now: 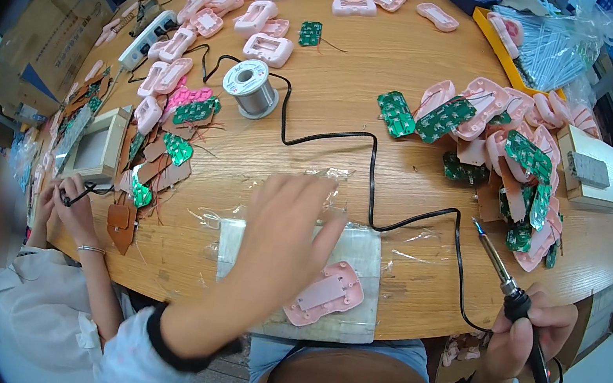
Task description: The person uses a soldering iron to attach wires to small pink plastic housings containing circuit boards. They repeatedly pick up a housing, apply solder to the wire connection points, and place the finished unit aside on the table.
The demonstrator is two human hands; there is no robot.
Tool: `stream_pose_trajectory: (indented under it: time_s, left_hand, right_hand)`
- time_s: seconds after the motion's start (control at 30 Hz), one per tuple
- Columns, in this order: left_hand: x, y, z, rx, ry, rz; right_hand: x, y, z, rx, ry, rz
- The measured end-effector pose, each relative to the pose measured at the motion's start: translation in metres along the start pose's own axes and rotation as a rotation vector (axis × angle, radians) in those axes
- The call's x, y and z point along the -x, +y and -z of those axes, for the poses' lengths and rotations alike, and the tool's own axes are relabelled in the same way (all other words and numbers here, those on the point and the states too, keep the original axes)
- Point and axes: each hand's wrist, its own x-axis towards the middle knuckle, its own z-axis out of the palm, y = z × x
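Observation:
My right hand (527,335) is wrapped round the black handle of a soldering iron (515,304), its metal tip angled up and to the left. My left hand (286,224) reaches over the work mat (367,272) with fingers stretched and thumb apart; nothing shows in it. Beneath its fingers lie thin clear strips and fine wires (337,174), partly hidden. On the pale mat, a pink plastic housing (345,292) rests with its hollow inside up, its left part covered by my left hand. The iron's black cord (372,177) winds across the wooden table.
A solder wire spool (257,97) stands beyond my left hand. Green circuit boards (448,119) and pink housings (487,99) are heaped at the right, near a yellow tray (482,31). More pink housings line the left, where a co-worker's hands (74,208) hold a black cord.

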Motion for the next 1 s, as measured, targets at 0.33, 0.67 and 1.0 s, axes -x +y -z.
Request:
stream_pose_trajectory:
  time_s: [0.33,0.67,1.0]
  left_hand:
    - [0.029,0.031,0.023,0.127,-0.054,0.198]
    - [0.082,0.044,-0.018,0.24,0.115,0.402]
    - [0.075,0.042,-0.014,0.23,0.095,0.404]
  right_hand:
    - [-0.001,0.003,0.0,-0.032,0.0,-0.078]
    - [-0.009,0.006,-0.023,-0.097,-0.53,0.046]
    - [-0.012,0.008,-0.041,-0.026,-0.791,0.076]
